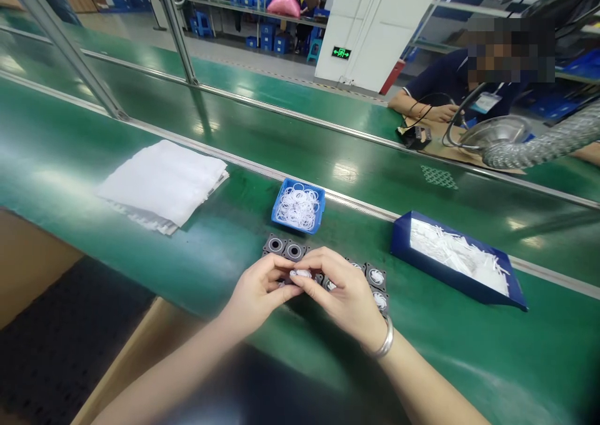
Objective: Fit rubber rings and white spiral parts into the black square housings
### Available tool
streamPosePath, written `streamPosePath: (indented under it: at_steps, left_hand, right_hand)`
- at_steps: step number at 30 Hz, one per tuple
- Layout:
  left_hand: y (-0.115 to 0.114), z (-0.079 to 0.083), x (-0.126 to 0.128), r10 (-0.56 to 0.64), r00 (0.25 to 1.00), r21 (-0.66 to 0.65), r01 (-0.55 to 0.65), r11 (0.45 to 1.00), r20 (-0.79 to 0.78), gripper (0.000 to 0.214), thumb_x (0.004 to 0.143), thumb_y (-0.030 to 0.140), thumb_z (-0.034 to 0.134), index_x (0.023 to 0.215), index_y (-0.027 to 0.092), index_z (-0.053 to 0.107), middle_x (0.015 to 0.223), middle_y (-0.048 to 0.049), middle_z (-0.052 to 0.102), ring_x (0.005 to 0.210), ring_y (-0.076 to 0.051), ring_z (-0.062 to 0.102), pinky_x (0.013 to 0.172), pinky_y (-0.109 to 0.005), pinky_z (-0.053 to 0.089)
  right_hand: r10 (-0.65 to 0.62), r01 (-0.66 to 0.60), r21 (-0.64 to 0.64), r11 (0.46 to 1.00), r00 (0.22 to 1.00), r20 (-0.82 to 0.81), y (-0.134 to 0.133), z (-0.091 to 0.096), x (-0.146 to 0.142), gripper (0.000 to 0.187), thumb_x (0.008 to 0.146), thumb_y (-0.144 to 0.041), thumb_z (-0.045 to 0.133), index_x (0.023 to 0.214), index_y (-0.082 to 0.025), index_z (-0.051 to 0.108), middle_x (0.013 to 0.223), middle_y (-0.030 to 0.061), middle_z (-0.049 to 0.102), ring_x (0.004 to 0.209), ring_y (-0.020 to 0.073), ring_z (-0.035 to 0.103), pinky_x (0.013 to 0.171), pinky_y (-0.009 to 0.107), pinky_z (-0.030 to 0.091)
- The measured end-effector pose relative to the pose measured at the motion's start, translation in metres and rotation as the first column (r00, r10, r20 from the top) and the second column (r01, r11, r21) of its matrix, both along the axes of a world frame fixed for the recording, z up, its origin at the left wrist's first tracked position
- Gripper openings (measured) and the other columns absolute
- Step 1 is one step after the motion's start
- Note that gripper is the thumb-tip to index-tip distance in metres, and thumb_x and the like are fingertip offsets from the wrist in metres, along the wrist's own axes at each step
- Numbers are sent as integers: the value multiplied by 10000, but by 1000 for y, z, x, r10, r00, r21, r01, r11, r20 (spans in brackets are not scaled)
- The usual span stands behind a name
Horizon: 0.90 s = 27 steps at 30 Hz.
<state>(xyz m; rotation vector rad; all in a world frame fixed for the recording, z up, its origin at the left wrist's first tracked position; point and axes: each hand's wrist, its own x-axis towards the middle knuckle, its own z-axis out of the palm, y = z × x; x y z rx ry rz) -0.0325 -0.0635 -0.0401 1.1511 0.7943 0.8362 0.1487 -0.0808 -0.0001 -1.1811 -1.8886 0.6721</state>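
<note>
Green matte belt [140, 269] spreads under me. My left hand [255, 294] and right hand [344, 294] curl together, fingertips pinching one small white ring [300, 274] between them. Square grey fans [284, 247] lie just beyond at 12 o'clock; a blue tray [320, 215] of thin rings sits further.

Bright, even overhead light. White glare patches along the green belt [290, 144], strongest at far left and beside the blue tray [299, 207]. Soft, short shadows under the white sheets [164, 181] and blue bin [457, 259]. Wide-angle bending at the edges; rails bowed. Forearms at the bottom blurred. Face across the belt pixelated. Centre sharp.
</note>
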Motion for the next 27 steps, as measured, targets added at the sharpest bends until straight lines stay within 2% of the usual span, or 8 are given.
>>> streamPosePath:
  at_steps: [4, 6, 10, 13, 17, 19, 23, 27]
  left_hand:
    - [7, 9, -14, 6, 999, -90, -10, 996, -49, 209, 801, 245, 741, 944, 155, 618, 905, -70, 734, 874, -209, 712, 785, -317, 567]
    - [10, 11, -21, 67, 996, -103, -72, 992, -58, 214, 791, 258, 752, 922, 148, 622, 856, -60, 725, 854, -214, 717, 734, -302, 576]
    - [14, 7, -31, 187, 982, -117, -183, 976, 23, 232, 796, 269, 759, 943, 150, 625, 850, -51, 710, 919, -227, 712, 750, -314, 601]
    - [16, 3, -33, 205, 978, -155, -196, 968, 38, 249, 790, 266, 768, 962, 141, 638, 881, -69, 728, 934, -224, 709, 756, -308, 610]
    - [17, 2, -31, 262, 964, -188, -250, 950, 44, 265, 752, 259, 801, 934, 128, 659, 922, -79, 733, 913, -209, 695, 713, -289, 616]
    - [15, 3, -26, 263, 963, -195, -246, 949, 64, 261, 743, 251, 808, 929, 128, 672, 956, -76, 730, 870, -184, 689, 699, -272, 608]
    - [10, 3, -16, 217, 967, -220, -184, 958, 136, 226, 745, 232, 807, 907, 137, 682, 908, -57, 731, 826, -158, 683, 720, -254, 581]
    - [14, 4, -14, 248, 960, -216, -216, 952, 129, 256, 718, 258, 827, 884, 137, 673, 826, -48, 721, 773, -160, 682, 712, -269, 576]
  right_hand:
    - [-174, 173, -15, 985, 976, -132, 14, 2, 2, 83, 919, -285, 622, 973, -229, 653, 938, 44, 660, 824, 159, 638, 711, 293, 547]
    - [-230, 232, 22, 972, 969, -88, 25, -1, 6, 88, 927, -284, 606, 986, -227, 640, 947, 43, 659, 808, 155, 634, 706, 291, 547]
    - [-129, 99, 150, 984, 970, 204, 43, -23, 10, 93, 947, -251, 561, 1018, -216, 608, 947, 57, 656, 839, 173, 632, 764, 331, 557]
    - [-51, -1, 168, 986, 949, 310, 49, -34, 10, 127, 959, -257, 530, 1051, -210, 605, 990, 83, 657, 938, 211, 633, 845, 394, 552]
    - [-50, -28, 190, 981, 920, 389, 41, -21, 10, 313, 905, -348, 628, 1171, -192, 577, 1186, 130, 622, 1124, 271, 582, 987, 480, 492]
    - [-56, 7, 145, 989, 940, 335, 31, -11, 6, 413, 886, -373, 657, 1238, -197, 531, 1218, 125, 608, 1145, 260, 575, 998, 458, 495]
    - [110, -96, -139, 986, 989, 96, 8, -10, -7, 448, 882, -346, 674, 1282, -265, 488, 1107, 38, 669, 956, 162, 662, 862, 310, 575]
    - [-68, 55, -181, 982, 996, -64, 1, -22, -8, 224, 909, -303, 642, 1121, -261, 581, 1023, 13, 691, 895, 139, 687, 834, 278, 585]
